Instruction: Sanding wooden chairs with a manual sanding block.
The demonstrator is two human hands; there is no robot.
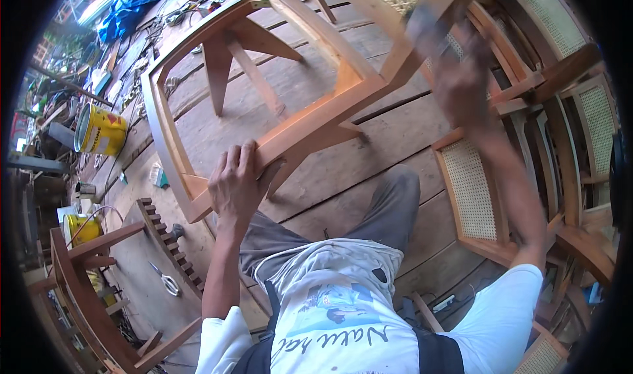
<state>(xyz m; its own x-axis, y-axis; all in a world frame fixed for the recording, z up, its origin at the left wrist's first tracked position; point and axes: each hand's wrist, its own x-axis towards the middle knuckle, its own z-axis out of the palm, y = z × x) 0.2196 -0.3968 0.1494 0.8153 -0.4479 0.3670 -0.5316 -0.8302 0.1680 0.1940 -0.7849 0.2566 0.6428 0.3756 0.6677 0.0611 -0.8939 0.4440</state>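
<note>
At the far left stand two yellow paint tins, one large (99, 130) and one smaller (82, 227) below it, both near the plank floor (343, 176). A pair of scissors (166, 280) lies beside a notched wooden strip (173, 247).

The left hand (236, 184) is closed flat over the front rail of the bare wooden chair frame (264, 90), fingers wrapped over the edge and thumb below. The frame rests tilted on the floor in front of the person's knee.

The right hand (461, 77) is raised and motion-blurred against the frame's upper right rail. It seems to grip a small grey pad or block (422, 24), though I cannot tell how tightly it is closed.

If the left hand's hold slackens, the tilted frame could twist or slide on the planks. The fast right hand could also knock the cane-panelled chairs stacked at the right: at least four cane panels show there (469, 189).
</note>
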